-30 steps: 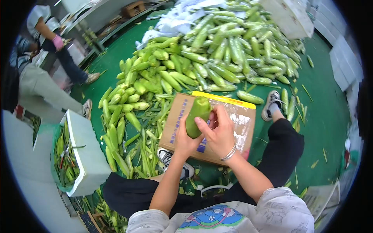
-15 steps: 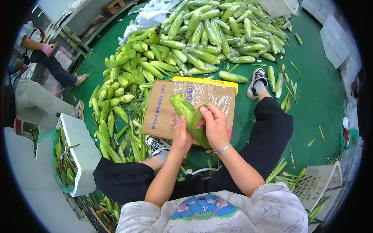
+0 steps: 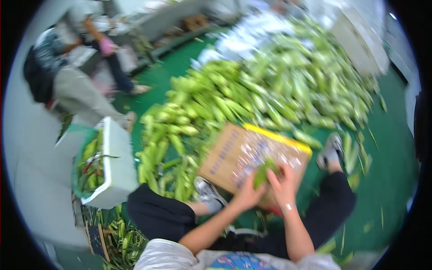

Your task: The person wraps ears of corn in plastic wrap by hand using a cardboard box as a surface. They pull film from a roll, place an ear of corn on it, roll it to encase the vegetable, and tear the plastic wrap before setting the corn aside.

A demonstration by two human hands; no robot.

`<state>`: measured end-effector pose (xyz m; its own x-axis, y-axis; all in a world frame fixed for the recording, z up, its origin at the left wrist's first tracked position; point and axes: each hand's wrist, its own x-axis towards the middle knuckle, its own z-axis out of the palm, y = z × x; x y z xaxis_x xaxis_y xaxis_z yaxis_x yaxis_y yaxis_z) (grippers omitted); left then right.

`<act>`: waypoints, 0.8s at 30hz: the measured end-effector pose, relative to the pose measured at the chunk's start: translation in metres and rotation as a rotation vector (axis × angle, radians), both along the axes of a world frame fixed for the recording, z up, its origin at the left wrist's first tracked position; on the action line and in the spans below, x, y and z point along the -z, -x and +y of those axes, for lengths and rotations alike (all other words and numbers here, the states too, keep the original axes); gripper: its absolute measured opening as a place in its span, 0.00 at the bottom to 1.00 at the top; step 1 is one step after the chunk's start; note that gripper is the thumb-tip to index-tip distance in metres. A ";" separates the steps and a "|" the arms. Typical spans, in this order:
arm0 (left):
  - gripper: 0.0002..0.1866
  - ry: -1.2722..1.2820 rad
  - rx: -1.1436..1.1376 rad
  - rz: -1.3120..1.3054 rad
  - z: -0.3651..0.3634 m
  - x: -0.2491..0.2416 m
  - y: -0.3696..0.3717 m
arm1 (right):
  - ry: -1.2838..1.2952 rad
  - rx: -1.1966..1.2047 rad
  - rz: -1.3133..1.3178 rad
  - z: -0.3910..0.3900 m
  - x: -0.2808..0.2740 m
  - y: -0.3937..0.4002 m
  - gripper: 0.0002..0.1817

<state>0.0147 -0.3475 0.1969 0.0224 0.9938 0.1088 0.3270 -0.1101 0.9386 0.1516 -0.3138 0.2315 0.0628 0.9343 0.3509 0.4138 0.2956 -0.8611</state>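
Note:
An ear of corn in its green husk (image 3: 261, 175) is between my hands, above a brown cardboard box (image 3: 225, 146) with clear film and a yellow edge. My left hand (image 3: 249, 192) is closed around its lower part. My right hand (image 3: 283, 183) touches its right side with bent fingers; motion blurs what exactly these fingers grip. Beyond the box lies a heap of unwrapped ears in green husks (image 3: 198, 103). Beside that heap, to the right, is a larger pile of ears in clear film (image 3: 299, 81).
A white foam box (image 3: 121, 166) with a green bag of husks stands at my left. Loose husk leaves (image 3: 123, 236) lie below it. Two people sit at the upper left, one with a pink glove (image 3: 106, 46). A pale crate (image 3: 360, 42) stands at the upper right.
The view has swung left and blurred, so the floor, piles and box appear shifted right and lower. The corn stays between my hands, now showing less of its length.

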 end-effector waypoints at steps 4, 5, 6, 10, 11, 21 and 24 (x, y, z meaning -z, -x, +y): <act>0.33 -0.005 -0.005 0.071 -0.010 0.009 -0.004 | 0.091 0.037 0.045 -0.007 -0.003 0.004 0.11; 0.33 -0.011 -0.012 0.078 -0.013 0.009 -0.005 | 0.085 0.029 0.051 -0.007 -0.006 0.006 0.11; 0.34 0.046 -0.035 0.122 -0.014 0.010 -0.006 | 0.131 0.046 0.039 -0.008 -0.009 0.007 0.12; 0.38 0.199 -0.069 0.265 -0.016 0.010 -0.004 | 0.134 -0.036 0.002 -0.009 -0.007 0.009 0.14; 0.38 0.188 -0.073 0.275 -0.016 0.011 -0.002 | 0.122 -0.039 0.012 -0.009 -0.004 0.009 0.14; 0.31 0.250 0.099 -0.406 -0.028 0.080 0.006 | -0.075 -0.134 -0.199 -0.031 0.034 0.016 0.16; 0.27 0.455 0.162 -0.813 -0.028 0.082 0.005 | 0.005 -0.168 -0.136 -0.036 0.041 0.017 0.15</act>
<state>0.0101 -0.3754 0.1147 0.2521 0.9359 -0.2459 -0.4335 0.3365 0.8360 0.1345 -0.3496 0.1908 -0.1416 0.9293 0.3410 0.4715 0.3662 -0.8022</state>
